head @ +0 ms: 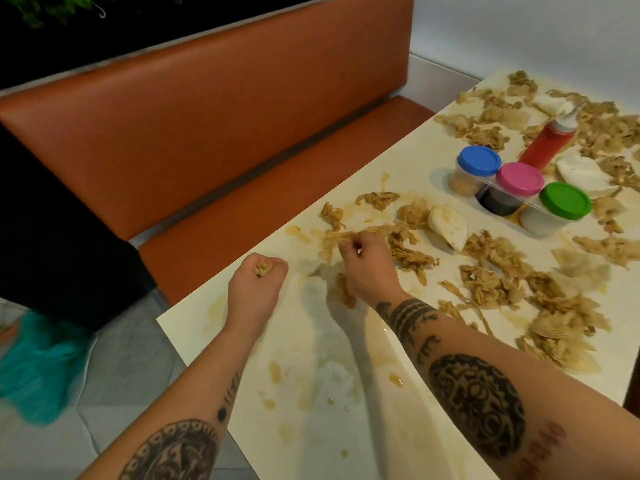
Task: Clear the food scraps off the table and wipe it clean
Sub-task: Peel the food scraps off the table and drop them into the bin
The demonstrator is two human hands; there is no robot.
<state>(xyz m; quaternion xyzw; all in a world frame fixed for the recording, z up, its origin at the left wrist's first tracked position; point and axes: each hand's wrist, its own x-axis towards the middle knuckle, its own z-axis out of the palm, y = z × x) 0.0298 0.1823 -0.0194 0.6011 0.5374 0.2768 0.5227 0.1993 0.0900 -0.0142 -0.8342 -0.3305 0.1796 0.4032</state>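
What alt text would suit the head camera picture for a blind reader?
Two tattooed arms reach over a sauce-smeared cream table: the left hand grips a clump of shredded food, the right hand pinches more scraps. Scraps litter the far side around three lidded jars and a red squeeze bottle; an orange bench runs alongside.

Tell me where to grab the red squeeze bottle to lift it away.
Probably grip the red squeeze bottle round its body, below the white nozzle, from the right: the nozzle tapers, and lidded jars crowd its near left.

table (346,427): cut right | teal thing (38,368): blurred | left hand (258,282): hides scraps (262,269)
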